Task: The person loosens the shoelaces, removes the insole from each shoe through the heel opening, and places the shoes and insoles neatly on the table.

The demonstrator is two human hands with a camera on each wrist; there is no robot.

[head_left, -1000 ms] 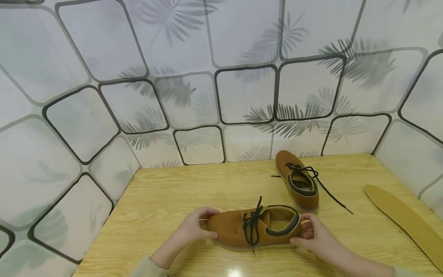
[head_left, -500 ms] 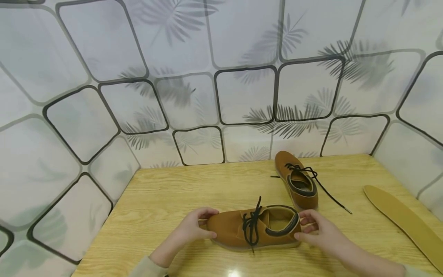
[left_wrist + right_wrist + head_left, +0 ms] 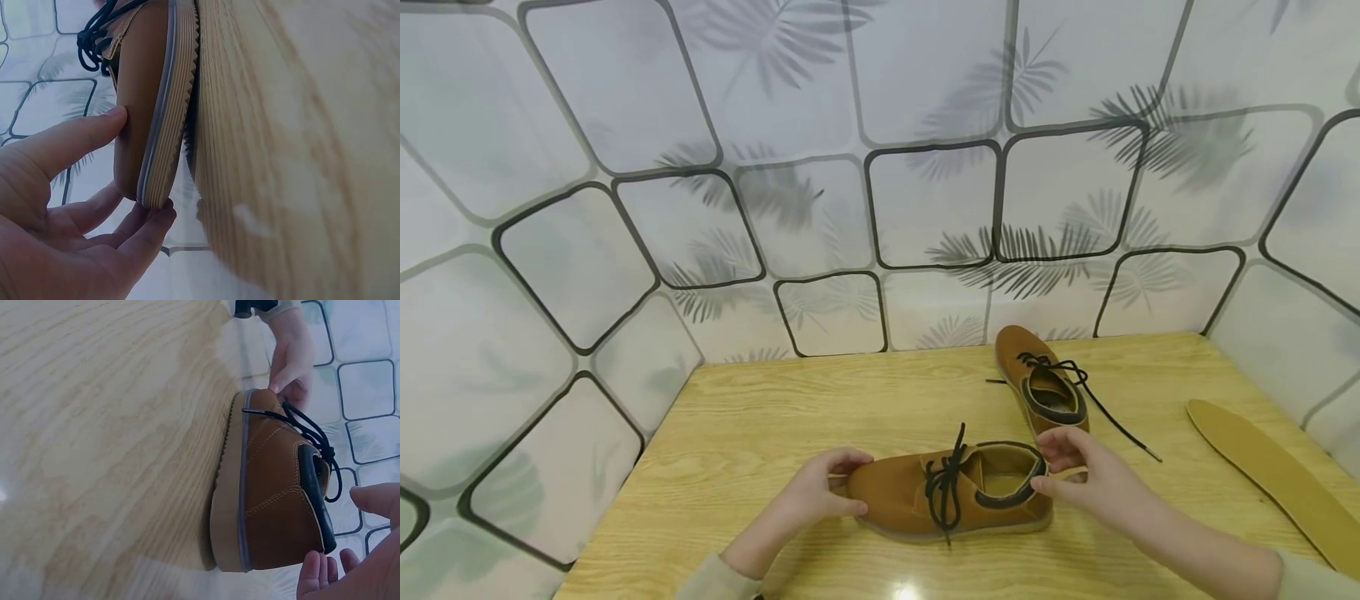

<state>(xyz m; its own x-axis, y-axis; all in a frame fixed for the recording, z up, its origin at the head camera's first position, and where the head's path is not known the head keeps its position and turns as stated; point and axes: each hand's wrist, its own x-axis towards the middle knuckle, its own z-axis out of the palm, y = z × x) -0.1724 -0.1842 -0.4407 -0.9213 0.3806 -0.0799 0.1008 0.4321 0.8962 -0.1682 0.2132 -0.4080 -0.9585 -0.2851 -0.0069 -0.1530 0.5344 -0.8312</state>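
A brown lace-up shoe [image 3: 891,493] with black laces and a dark padded collar lies sole down on the wooden table, toe to the left. My left hand [image 3: 823,489] holds its toe; in the left wrist view the thumb [image 3: 103,128] presses the upper and the fingers reach round the toe end of the sole. My right hand [image 3: 1086,471] is at the heel. In the right wrist view, its fingertips [image 3: 317,565] are by the heel's top edge, and the thumb stands apart from the shoe. Whether those fingertips touch is hard to tell.
A second brown shoe [image 3: 1021,354], laces loose, stands behind the first, its heel partly hidden by my right hand. On the right lies a tan insole [image 3: 1262,454]. A patterned curtain or covering [image 3: 932,208] encloses the table [image 3: 775,400] at back and sides.
My right hand has let go of the heel's lower part and risen to the collar, its fingers spread from the shoe. The left hand and both shoes have hardly moved.
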